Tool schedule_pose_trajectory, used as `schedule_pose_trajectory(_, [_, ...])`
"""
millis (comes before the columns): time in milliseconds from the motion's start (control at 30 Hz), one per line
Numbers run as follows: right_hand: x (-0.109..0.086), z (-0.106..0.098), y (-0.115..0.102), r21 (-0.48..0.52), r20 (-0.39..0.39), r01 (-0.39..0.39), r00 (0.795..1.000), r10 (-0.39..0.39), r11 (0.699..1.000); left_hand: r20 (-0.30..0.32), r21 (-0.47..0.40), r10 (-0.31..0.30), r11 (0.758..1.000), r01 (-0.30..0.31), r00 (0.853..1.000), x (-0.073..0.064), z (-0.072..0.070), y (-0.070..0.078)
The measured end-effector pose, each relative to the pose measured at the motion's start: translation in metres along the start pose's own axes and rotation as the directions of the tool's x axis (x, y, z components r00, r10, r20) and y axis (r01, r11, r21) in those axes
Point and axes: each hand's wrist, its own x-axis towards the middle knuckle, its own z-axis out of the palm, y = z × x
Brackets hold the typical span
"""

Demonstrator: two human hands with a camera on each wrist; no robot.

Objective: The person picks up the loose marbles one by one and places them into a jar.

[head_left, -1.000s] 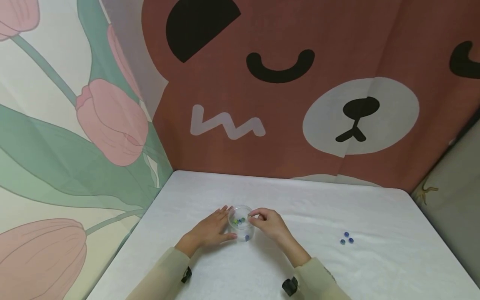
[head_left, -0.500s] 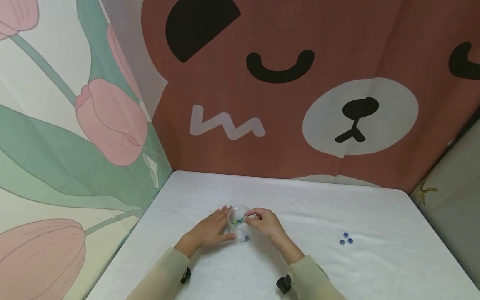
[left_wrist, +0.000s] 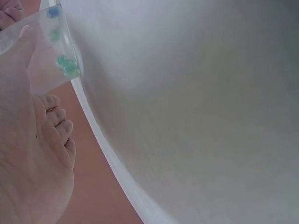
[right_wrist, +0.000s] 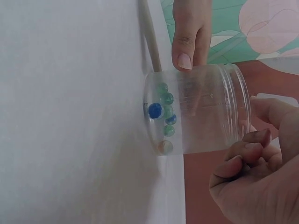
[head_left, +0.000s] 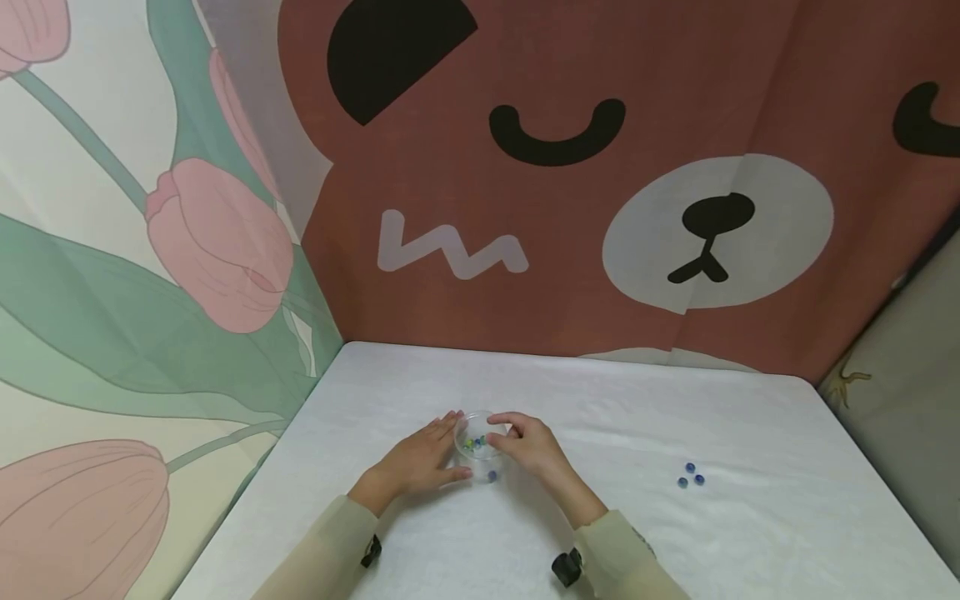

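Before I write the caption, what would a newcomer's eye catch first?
Probably the huge brown bear face printed behind the white table, with pink tulips to its left. Next, the clear jar with marbles at its bottom, between the left hand and right hand; then three bluish marbles farther right on the table.

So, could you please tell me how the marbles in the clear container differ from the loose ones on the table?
Number: the marbles in the container outnumber the loose marbles, which are three.
Colour: the contained marbles mix green and blue; the loose ones look mostly blue.
Place: the contained marbles lie at the container's bottom; the loose ones sit in the open on the white table.
Both are small and round.
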Motion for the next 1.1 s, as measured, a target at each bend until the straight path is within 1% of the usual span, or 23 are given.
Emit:
schedule_pose_trajectory(300, [-0.004, -0.004, -0.002, -0.025, -0.005, -0.004, 1.000, 0.003, 1.000, -0.002, -0.003, 0.001, 1.000, -0.001, 1.000, 0.000, 0.000, 0.000])
schedule_pose_trajectory(433, [-0.009, -0.011, -0.001, -0.017, 0.008, -0.029, 1.000, 0.029, 0.999, -0.006, 0.001, 0.003, 1.000, -0.003, 1.000, 0.000, 0.000, 0.001])
schedule_pose_trajectory(533, [-0.015, -0.018, 0.002, -0.010, 0.026, -0.042, 0.999, 0.043, 0.999, -0.009, 0.001, 0.004, 1.000, -0.004, 1.000, -0.001, -0.001, 0.001])
schedule_pose_trajectory(633, [-0.019, -0.026, 0.006, -0.002, 0.027, -0.064, 0.998, 0.064, 0.998, -0.007, -0.004, 0.006, 1.000, -0.006, 1.000, -0.002, -0.002, 0.002])
schedule_pose_trajectory(833, [-0.027, -0.048, 0.016, 0.009, -0.001, -0.109, 0.994, 0.109, 0.994, -0.010, 0.000, 0.017, 1.000, -0.017, 1.000, -0.003, -0.003, 0.001])
schedule_pose_trajectory(967, [-0.032, -0.062, 0.021, 0.018, -0.023, -0.124, 0.992, 0.124, 0.992, -0.008, -0.001, 0.013, 1.000, -0.013, 1.000, -0.003, -0.003, 0.001])
schedule_pose_trajectory(1100, [-0.037, -0.075, 0.026, -0.003, -0.041, -0.141, 0.989, 0.141, 0.990, -0.001, -0.007, 0.003, 1.000, -0.003, 1.000, -0.003, -0.003, 0.001])
